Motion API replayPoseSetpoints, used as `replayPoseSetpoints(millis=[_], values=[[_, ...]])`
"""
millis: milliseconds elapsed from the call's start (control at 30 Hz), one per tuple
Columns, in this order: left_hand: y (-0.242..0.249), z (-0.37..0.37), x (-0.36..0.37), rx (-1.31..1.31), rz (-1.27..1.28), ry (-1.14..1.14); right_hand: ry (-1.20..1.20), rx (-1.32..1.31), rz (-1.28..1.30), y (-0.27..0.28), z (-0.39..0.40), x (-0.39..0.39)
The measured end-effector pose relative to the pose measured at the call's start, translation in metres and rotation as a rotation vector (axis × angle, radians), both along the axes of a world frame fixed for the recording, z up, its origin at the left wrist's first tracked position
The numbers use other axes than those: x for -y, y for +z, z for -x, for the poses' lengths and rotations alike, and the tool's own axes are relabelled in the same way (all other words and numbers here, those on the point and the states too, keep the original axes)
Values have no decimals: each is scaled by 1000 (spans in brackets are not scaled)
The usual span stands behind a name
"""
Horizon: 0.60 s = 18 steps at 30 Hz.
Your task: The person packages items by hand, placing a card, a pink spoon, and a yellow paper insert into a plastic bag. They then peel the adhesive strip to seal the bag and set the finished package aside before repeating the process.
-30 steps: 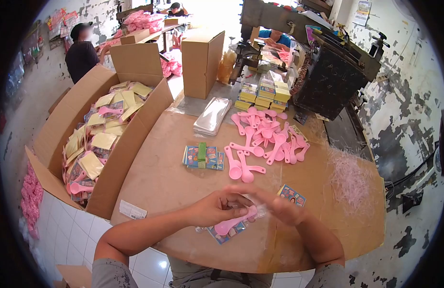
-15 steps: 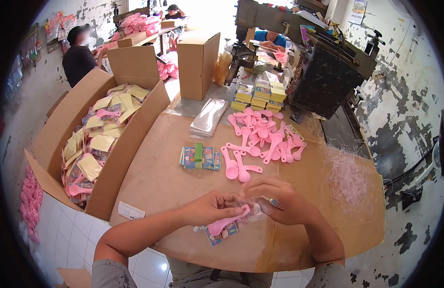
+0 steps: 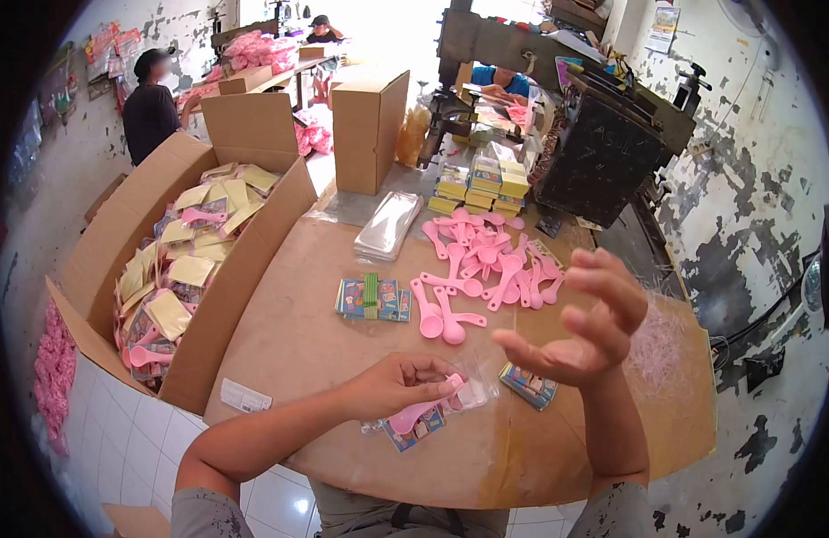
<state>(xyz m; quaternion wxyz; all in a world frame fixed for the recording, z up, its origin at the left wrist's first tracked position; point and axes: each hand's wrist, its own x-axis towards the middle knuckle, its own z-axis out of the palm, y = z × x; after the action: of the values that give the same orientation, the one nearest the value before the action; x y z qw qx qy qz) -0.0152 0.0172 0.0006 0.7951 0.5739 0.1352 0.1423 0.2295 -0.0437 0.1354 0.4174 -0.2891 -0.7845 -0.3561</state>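
Observation:
Low over the near part of the table, my left hand (image 3: 398,387) pinches a pink measuring spoon (image 3: 412,416) by its handle together with a clear plastic bag (image 3: 477,391). Beneath the spoon is a blue printed card (image 3: 420,436). My right hand (image 3: 594,327) is raised to the right, fingers spread and curved, with nothing in it. Close below it lies a small stack of printed cards (image 3: 528,386). Farther up is a heap of pink spoons (image 3: 495,260), beside a banded bundle of cards (image 3: 371,298).
A big open carton (image 3: 226,309) full of bagged sets stands at left. Clear bags (image 3: 389,226) and card stacks (image 3: 483,186) lie toward the back, near a dark machine (image 3: 603,152). Plastic shreds (image 3: 661,345) lie at right. A person (image 3: 150,112) stands behind the carton; others sit farther back.
My right hand has let go of the bag and moved up and right, opening, which uncovers the small card stack. My left hand stays in place with the spoon and bag.

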Motion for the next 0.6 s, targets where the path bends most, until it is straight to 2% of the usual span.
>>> replayPoseSetpoints(millis=[133, 200, 300, 400, 500, 600], values=[[0, 1, -1, 36, -8, 21, 42, -47, 40, -5, 3, -5], [3, 2, 1, 13, 58, 31, 84, -228, 103, -15, 3, -21], [7, 4, -1, -6, 98, 28, 122, -194, 181, -22, 2, -18], [5, 5, -5, 20, 82, -2, 52, -93, 198, -34, -2, -17], [0, 2, -3, 65, 60, 6, 44, -268, 220, -37, -3, -25], [2, 1, -3, 53, 50, 30, 42, -186, 205, -36, -9, -21]])
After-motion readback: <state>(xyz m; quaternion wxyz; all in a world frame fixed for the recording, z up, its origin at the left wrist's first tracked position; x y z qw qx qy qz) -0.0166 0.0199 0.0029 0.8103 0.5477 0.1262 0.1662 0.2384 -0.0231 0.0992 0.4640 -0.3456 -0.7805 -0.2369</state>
